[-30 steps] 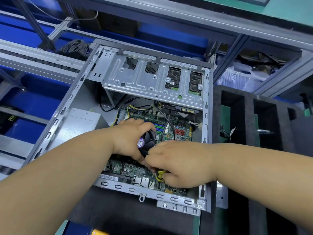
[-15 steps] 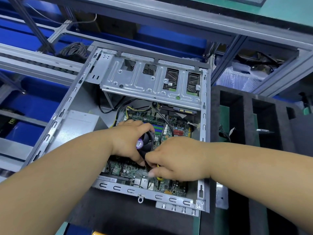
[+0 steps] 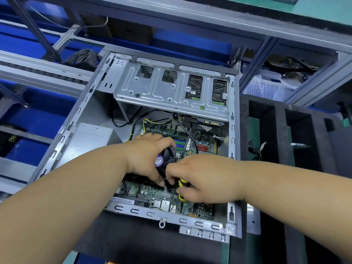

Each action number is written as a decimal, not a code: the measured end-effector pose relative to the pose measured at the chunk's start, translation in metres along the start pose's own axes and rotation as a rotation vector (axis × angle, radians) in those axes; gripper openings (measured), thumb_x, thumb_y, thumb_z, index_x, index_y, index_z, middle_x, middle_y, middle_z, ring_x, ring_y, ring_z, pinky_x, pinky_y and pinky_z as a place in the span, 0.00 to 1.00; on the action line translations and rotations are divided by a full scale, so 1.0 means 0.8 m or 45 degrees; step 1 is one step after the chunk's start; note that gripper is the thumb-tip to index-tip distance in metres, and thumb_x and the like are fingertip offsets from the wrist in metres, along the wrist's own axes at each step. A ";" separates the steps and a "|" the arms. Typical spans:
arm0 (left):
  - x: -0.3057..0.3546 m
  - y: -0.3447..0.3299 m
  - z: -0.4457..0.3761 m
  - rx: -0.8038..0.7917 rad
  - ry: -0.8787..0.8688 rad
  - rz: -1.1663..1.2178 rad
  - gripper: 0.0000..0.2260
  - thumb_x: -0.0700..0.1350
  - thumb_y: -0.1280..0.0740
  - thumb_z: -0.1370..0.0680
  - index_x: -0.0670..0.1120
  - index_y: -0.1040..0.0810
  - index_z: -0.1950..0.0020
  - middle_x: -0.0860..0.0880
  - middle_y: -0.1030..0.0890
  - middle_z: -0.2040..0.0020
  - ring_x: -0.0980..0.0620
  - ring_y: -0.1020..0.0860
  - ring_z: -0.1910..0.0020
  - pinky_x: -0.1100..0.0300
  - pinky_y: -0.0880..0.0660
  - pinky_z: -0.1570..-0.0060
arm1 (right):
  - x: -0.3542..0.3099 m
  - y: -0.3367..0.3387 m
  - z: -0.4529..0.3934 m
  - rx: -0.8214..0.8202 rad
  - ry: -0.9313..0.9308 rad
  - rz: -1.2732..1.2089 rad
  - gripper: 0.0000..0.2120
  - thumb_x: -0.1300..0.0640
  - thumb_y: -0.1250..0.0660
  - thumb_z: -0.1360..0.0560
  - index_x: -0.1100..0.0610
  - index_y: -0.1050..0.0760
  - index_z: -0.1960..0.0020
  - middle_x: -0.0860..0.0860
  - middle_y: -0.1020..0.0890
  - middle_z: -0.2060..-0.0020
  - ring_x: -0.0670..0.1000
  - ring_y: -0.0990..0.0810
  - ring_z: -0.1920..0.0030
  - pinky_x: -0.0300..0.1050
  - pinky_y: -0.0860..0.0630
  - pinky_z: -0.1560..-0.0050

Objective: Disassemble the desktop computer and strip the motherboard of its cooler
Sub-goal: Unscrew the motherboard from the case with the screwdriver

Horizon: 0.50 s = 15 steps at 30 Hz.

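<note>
An open grey desktop case [image 3: 232,130] lies on its side, with the green motherboard [image 3: 198,141] inside. A black cooler fan [image 3: 167,155] with a purple round label sits on the board. My left hand [image 3: 146,159] grips the cooler from the left, fingers curled over its top and near edge. My right hand [image 3: 202,180] holds a yellow-and-black screwdriver [image 3: 182,184] at the cooler's near right corner. The screwdriver's tip is hidden under my fingers.
A metal drive cage [image 3: 167,92] spans the far half of the case, and the power supply [image 3: 89,138] sits at the left. Black cables [image 3: 185,134] cross the board. A black foam tray [image 3: 282,134] with deep slots stands at the right. Blue conveyor frames lie behind.
My right hand has shifted slightly on the screwdriver, and more of its yellow-and-black handle shows. My left hand stays on the cooler.
</note>
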State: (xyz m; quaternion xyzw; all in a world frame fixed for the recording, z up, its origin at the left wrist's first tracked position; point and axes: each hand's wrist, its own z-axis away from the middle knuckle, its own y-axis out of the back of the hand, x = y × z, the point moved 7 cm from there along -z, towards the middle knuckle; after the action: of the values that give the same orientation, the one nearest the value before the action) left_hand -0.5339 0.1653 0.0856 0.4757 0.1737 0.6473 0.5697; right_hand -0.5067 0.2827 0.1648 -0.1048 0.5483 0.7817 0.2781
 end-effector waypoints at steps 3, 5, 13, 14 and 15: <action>0.001 0.001 0.000 0.009 -0.002 -0.020 0.41 0.65 0.23 0.46 0.66 0.40 0.39 0.59 0.32 0.43 0.54 0.35 0.43 0.53 0.36 0.38 | -0.005 0.003 0.003 0.015 0.046 0.003 0.11 0.54 0.34 0.26 0.54 0.28 0.45 0.44 0.32 0.57 0.48 0.31 0.54 0.47 0.31 0.48; 0.001 0.001 0.001 0.010 -0.004 -0.026 0.41 0.66 0.23 0.45 0.66 0.40 0.38 0.58 0.32 0.43 0.54 0.35 0.43 0.53 0.36 0.38 | -0.007 0.000 0.004 0.024 0.042 0.083 0.10 0.49 0.37 0.23 0.54 0.28 0.46 0.45 0.29 0.59 0.51 0.28 0.56 0.50 0.28 0.49; 0.001 0.000 0.002 0.013 0.003 -0.023 0.42 0.67 0.25 0.46 0.65 0.41 0.37 0.59 0.32 0.42 0.54 0.35 0.42 0.53 0.36 0.37 | -0.004 0.002 0.006 -0.014 0.011 -0.019 0.12 0.56 0.34 0.28 0.53 0.28 0.46 0.43 0.31 0.56 0.49 0.30 0.54 0.49 0.29 0.50; 0.001 0.000 0.002 0.012 0.004 -0.029 0.42 0.67 0.25 0.46 0.65 0.41 0.36 0.58 0.32 0.42 0.54 0.36 0.42 0.53 0.36 0.37 | -0.004 0.000 0.006 -0.013 0.017 0.023 0.12 0.55 0.34 0.28 0.53 0.28 0.46 0.44 0.31 0.56 0.50 0.30 0.55 0.49 0.28 0.50; 0.001 0.000 0.002 0.011 0.002 -0.032 0.43 0.66 0.24 0.45 0.65 0.41 0.36 0.58 0.32 0.41 0.54 0.36 0.41 0.53 0.36 0.37 | -0.003 -0.002 0.007 -0.002 0.014 0.078 0.11 0.51 0.35 0.26 0.53 0.29 0.46 0.45 0.30 0.58 0.51 0.29 0.56 0.50 0.28 0.52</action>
State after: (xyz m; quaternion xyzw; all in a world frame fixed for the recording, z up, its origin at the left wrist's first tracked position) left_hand -0.5324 0.1656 0.0868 0.4753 0.1829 0.6397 0.5756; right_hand -0.5028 0.2874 0.1669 -0.0925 0.5522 0.7896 0.2510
